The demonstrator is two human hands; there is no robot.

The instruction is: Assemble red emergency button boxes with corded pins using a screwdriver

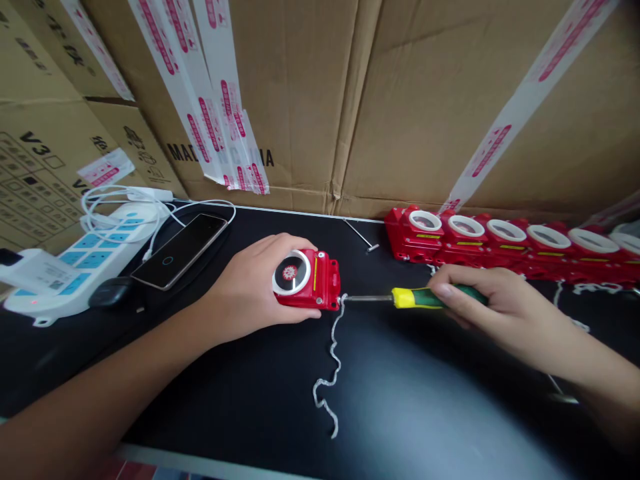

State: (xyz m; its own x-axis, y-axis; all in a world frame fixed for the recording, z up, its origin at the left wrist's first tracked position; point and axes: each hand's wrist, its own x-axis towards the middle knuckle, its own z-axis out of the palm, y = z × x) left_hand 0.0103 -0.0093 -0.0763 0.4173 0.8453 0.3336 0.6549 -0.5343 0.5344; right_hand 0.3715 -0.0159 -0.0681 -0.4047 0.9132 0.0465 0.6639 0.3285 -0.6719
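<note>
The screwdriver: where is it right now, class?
In the head view, the screwdriver is right of centre, in the right hand, its tip by the right end of the red box.

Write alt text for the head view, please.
The left hand holds a round-windowed red box on a black table; the right hand holds a screwdriver, its tip by a pale cord at the box's side. Similar red boxes stand behind.

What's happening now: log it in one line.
left hand: holds red unit | right hand: holds screwdriver, tip at unit's edge | pale cord: lies on black tabletop
</note>
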